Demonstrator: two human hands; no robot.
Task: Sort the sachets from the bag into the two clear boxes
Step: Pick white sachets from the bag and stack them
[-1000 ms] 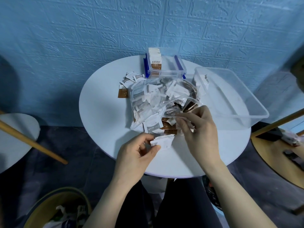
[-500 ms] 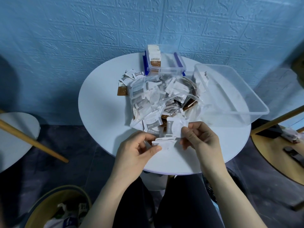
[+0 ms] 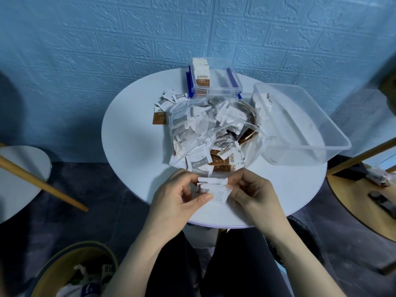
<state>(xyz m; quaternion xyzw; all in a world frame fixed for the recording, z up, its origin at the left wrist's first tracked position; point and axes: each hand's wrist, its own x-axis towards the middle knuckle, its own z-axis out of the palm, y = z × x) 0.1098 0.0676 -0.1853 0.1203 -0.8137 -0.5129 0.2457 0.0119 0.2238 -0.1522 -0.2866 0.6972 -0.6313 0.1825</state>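
Observation:
A clear plastic bag (image 3: 192,116) full of white and brown sachets lies open in the middle of the round white table (image 3: 130,136). Near the table's front edge my left hand (image 3: 177,200) and my right hand (image 3: 250,194) together pinch a small stack of white sachets (image 3: 214,187) from either side. A small clear box with blue clips (image 3: 216,84) stands at the back and holds upright brown-and-white sachets. A large clear box (image 3: 304,125) sits at the right, nearly bare inside.
Several loose sachets (image 3: 165,103) lie left of the bag. A blue textured wall rises behind the table. A second white table (image 3: 19,174) is at the left, a wooden one (image 3: 364,194) at the right, a yellow bin (image 3: 64,273) on the floor.
My right hand drew a white sachet out of the bag's mouth and brought it back to the stack held by my left hand. Both hands now grip the stack.

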